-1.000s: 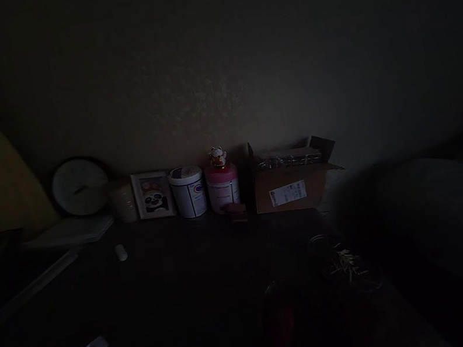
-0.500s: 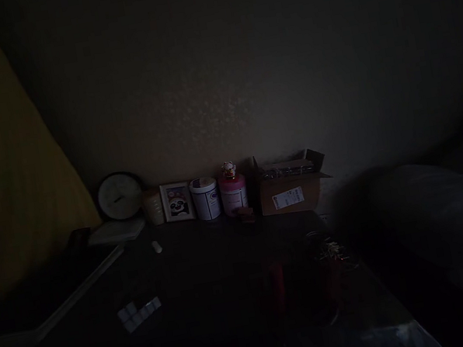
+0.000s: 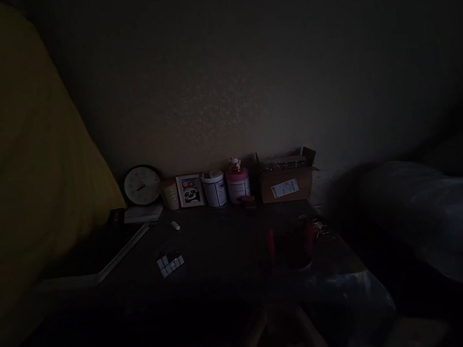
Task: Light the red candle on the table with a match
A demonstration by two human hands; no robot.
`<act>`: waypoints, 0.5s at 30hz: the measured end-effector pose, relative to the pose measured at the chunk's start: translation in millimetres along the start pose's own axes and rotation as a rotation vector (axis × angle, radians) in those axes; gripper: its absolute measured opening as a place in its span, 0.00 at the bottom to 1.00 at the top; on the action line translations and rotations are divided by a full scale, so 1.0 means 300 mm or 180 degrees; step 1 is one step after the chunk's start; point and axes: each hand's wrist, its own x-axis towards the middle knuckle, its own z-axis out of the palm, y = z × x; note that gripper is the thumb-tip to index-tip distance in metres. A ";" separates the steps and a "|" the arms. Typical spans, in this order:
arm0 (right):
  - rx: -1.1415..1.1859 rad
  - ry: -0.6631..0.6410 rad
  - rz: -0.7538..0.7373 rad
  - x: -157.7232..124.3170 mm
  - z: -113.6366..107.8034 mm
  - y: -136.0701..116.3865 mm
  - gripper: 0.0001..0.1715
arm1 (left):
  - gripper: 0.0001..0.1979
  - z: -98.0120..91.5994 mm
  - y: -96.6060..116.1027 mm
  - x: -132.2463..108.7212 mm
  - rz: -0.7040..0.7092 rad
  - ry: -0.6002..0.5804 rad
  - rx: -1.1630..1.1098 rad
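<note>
Very little light falls on the scene. At the bottom middle, my left hand (image 3: 255,344) and my right hand (image 3: 314,337) show dimly, side by side a short way apart. Their fingers are too dark and blurred to make out, and so is whatever may lie between them. Beyond them on the dark table (image 3: 221,246) stands a black object with red sides (image 3: 272,244). Next to it is a small pile of shiny thin pieces (image 3: 321,227). Farther left lies a block with white square tiles (image 3: 170,264), and behind it a small white piece (image 3: 175,225).
Along the wall stand a round clock (image 3: 142,185), a cup (image 3: 170,195), a panda picture frame (image 3: 190,191), a white tin (image 3: 215,189), a pink-lidded tub (image 3: 239,187) with a cat figurine, and an open cardboard box (image 3: 291,185). A yellow curtain (image 3: 34,159) hangs left; a plastic-covered bundle (image 3: 423,206) lies right.
The view has shifted, so the tabletop things sit higher and mostly farther right. My two hands now show at the bottom, where none could be made out before.
</note>
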 end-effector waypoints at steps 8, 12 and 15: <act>0.0156 -0.0179 0.0017 0.021 0.001 -0.014 0.26 | 0.20 0.010 -0.013 0.029 -0.0261 -0.0166 -0.0521; 0.0949 -0.0750 0.0251 0.062 -0.057 -0.043 0.24 | 0.20 0.005 -0.008 0.048 -0.0220 -0.0507 -0.0717; 0.1260 -0.0706 0.0688 0.089 -0.090 -0.016 0.15 | 0.21 0.003 -0.010 0.049 -0.0180 -0.0706 -0.0737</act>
